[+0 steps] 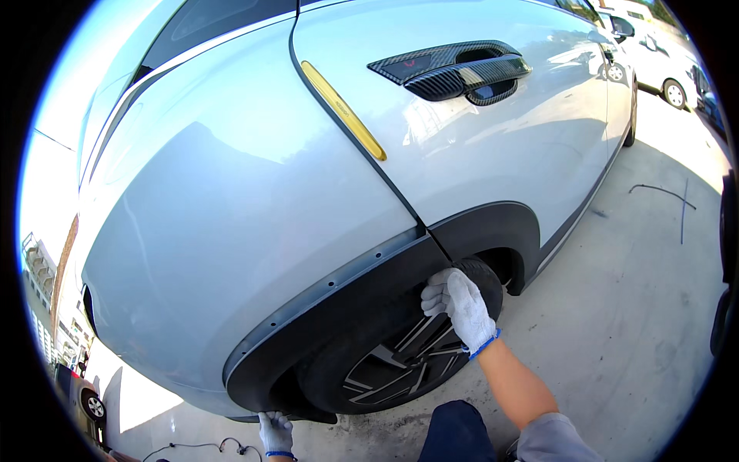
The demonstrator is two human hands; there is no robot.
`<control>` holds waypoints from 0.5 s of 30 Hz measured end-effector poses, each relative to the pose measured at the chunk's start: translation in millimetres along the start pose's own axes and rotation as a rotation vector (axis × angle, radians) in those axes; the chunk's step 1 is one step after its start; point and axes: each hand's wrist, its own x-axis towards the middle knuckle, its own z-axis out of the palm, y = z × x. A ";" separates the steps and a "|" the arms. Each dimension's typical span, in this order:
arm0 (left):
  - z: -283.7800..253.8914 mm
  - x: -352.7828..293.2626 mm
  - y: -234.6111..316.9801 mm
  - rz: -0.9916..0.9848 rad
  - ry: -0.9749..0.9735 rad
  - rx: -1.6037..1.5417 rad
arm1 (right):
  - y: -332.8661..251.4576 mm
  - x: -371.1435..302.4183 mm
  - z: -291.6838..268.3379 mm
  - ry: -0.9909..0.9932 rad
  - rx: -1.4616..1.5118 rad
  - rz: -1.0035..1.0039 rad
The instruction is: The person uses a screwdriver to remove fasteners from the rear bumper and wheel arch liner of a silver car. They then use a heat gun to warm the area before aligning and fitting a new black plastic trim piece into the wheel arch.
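A black plastic wheel arch trim [339,308] curves over the rear wheel [392,362] of a pale silver car. Along its upper edge it stands away from the body panel [231,254], baring a metal strip [331,284] with several small holes. My right hand [459,304], in a white knit glove with a blue cuff, has its fingers curled at the trim's front end by the door seam, in front of the tyre. Low at the trim's rear end, my gloved left hand [275,433] is closed around its lower edge; the fingertips are partly hidden.
Above the arch is the rear door [477,154] with a carbon-patterned handle [469,73] and a yellow edge guard [342,110]. A thin cable [204,445] lies on the concrete at lower left. My knee [454,431] is close below the wheel. Other cars stand farther off.
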 end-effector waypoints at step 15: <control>6.3 2.6 -6.0 -0.007 0.074 -0.044 | -21.2 18.4 48.5 0.124 -0.007 0.107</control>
